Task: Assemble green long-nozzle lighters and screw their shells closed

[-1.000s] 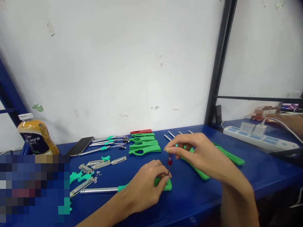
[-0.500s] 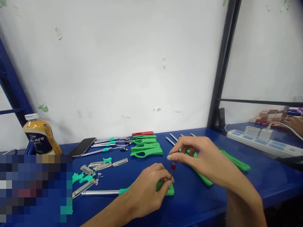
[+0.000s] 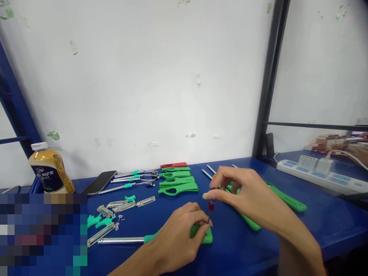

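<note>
**Two-Hand Position: Screwdriver Upright Over the Green Handle**

We set our left hand (image 3: 184, 234) low, back upward, with its forearm rising from the bottom edge and its fingers directed away to the right. The grip was closed: the fingers and thumb curled over the slim green plastic handle (image 3: 207, 237), which lay flat on the blue tabletop (image 3: 238, 253). Its rounded end protruded beyond the fingertips. On the opposite side of the hand, a teal collar (image 3: 148, 239) and a straight silver metal tube (image 3: 120, 240) extended leftward from it.

We arched our right hand (image 3: 241, 191) above and to the right of the left, wrist bent and forearm descending toward the lower right. The grip was a narrow pinch: thumb and forefinger clasped the top of a small screwdriver (image 3: 211, 206) with a translucent red and purple grip and a thin metal shaft. The tool stood nearly upright, leaning slightly, with its shaft directed down to the left thumb and forefinger at the handle. The tip was hidden there; we could not tell whether it was seated.

Behind the left hand lay a row of green plastic shells (image 3: 179, 188), with a red plastic shell (image 3: 173, 165) at the far end. Clear plastic cartridges (image 3: 146, 201) and curved teal pieces (image 3: 105, 222) lay to the left.
</note>
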`<move>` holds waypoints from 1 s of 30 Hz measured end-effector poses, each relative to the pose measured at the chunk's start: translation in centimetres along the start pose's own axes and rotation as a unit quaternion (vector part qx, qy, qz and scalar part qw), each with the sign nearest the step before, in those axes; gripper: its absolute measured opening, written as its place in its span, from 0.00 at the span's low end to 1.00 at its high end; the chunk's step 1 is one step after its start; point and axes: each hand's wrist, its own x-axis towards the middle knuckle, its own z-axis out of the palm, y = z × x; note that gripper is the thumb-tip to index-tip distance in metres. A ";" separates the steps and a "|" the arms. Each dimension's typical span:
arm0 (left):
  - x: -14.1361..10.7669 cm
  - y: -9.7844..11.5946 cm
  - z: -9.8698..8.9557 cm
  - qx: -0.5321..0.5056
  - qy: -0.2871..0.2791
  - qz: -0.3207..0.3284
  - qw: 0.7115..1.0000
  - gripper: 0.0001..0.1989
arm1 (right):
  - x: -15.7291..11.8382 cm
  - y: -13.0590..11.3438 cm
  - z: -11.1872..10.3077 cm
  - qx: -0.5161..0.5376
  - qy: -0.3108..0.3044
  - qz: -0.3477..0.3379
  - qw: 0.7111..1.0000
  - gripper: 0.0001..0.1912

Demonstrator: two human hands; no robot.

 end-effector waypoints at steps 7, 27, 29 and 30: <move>-0.1 -0.1 0.1 -0.001 0.002 -0.003 1.000 0.09 | 0.0 0.5 -0.1 0.042 -0.042 -0.037 0.998 0.07; 0.2 -0.9 0.4 -0.001 -0.001 0.000 1.000 0.09 | 0.4 1.0 -0.5 0.042 -0.037 0.011 0.998 0.06; 0.2 -0.9 0.4 -0.002 -0.003 -0.003 1.000 0.08 | 0.4 1.0 -0.7 0.062 -0.053 -0.016 0.997 0.08; 0.3 -0.9 0.3 -0.002 -0.003 -0.004 1.000 0.08 | 0.4 1.0 -0.8 0.075 -0.062 -0.027 0.995 0.09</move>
